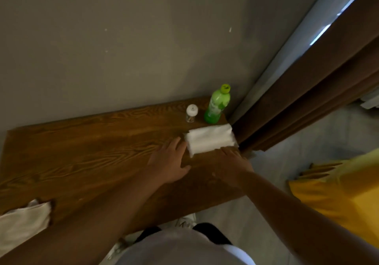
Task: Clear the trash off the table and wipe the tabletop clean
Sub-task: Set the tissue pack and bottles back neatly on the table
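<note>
Clearly both hands are converging on the white pack of tissues (pixel 210 140), which lies flat at the worktop's (pixel 82 152) far right corner, at about two o'clock from the person's body. The left hand (pixel 168 162) rests palm down on the wood, its fingers spread and reaching the pack's left end; its grip is released, holding nothing. The right hand (pixel 233 160) lies flat at the pack's near edge, at about five o'clock from it, fingertips touching or nearly touching it, grip likewise released. Flanking the pack from two sides looks like a setup for lifting or sliding it with both hands, probably to free the surface beneath it for wiping.

Just beyond the pack, at twelve o'clock, a green bottle (pixel 217 104) with a yellow-green cap stands upright close to the wall, and a small clear jar (pixel 191 113) with a white lid stands just beside it at nine o'clock. Tucked into the corner, they are likely kept out of the wiping path or awaiting removal.

A pale cloth (pixel 22 223) lies crumpled over the worktop's near left edge, at about eight o'clock from the hands and well apart from them, within reach for the wipe. I judge the wiping as not yet under way, since neither hand holds the cloth.
</note>
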